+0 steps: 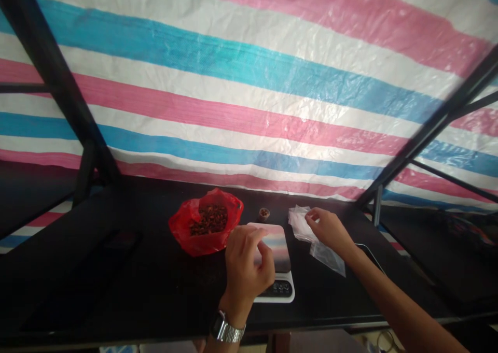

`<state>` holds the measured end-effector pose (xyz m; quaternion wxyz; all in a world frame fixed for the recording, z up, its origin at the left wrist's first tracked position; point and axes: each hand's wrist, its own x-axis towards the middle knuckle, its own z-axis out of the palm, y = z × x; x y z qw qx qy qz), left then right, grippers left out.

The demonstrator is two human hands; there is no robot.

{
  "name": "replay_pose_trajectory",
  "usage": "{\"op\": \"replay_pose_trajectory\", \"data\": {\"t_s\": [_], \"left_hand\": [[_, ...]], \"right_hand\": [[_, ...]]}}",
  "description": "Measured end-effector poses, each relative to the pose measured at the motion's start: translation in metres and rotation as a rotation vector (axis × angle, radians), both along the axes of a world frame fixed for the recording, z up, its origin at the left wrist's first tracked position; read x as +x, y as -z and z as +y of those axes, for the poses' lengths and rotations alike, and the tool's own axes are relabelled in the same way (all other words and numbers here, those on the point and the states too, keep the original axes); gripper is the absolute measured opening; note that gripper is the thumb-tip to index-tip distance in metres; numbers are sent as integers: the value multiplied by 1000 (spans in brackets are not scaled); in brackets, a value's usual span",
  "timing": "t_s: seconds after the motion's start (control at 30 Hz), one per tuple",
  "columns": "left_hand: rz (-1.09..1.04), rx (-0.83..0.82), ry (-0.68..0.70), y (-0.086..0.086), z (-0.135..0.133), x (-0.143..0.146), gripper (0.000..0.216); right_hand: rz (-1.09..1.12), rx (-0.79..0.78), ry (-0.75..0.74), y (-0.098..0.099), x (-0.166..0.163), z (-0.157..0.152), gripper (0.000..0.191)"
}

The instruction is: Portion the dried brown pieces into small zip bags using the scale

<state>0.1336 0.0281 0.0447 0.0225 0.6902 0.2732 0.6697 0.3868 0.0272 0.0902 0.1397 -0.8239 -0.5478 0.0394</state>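
My left hand (249, 262), with a metal-band watch on its wrist, hovers over the left side of a white kitchen scale (290, 291). Its fingers are curved with a gap to the thumb, and nothing shows in them. The scale's shiny plate (278, 246) bears no object that I can see, though my hand covers part of it. To the right, my right hand (329, 231) pinches at a pile of clear plastic bags (299, 226), thumb and forefinger together. A separate clear zip bag (329, 258) lies under that wrist.
A red plastic bag (182, 231) stands open left of the scale, with brown dried pieces (212, 219) inside. Behind the scale sits a small round container (264, 214). A phone-like dark object (371, 257) lies beneath my right forearm. Black posts and striped sheeting (249, 109) border the black table (155, 291).
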Motion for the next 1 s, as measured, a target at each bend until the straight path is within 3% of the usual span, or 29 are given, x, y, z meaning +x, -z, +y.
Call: {"op": "replay_pose_trajectory", "data": {"t_s": [0.2, 0.47, 0.53, 0.63, 0.67, 0.77, 0.87, 1.0], "left_hand": [[16, -70, 36, 1, 5, -9, 28], [93, -181, 79, 6, 4, -12, 25], [170, -238, 129, 6, 0, -5, 40], [230, -299, 221, 11, -5, 11, 85], [219, -301, 243, 13, -7, 15, 88], [157, -286, 271, 19, -9, 21, 71], [143, -261, 288, 20, -10, 17, 49], [136, -254, 271, 18, -10, 8, 30]], "right_hand": [[32, -77, 73, 24, -6, 4, 16], [71, 117, 143, -3, -19, -24, 14], [196, 207, 69, -7, -35, -34, 14], [519, 274, -124, -8, -68, -49, 17], [603, 268, -178, -7, -78, -52, 18], [741, 250, -247, -5, -96, -60, 17], [779, 258, -207, -3, -96, -59, 15], [582, 246, -164, -9, -95, -47, 13]]}}
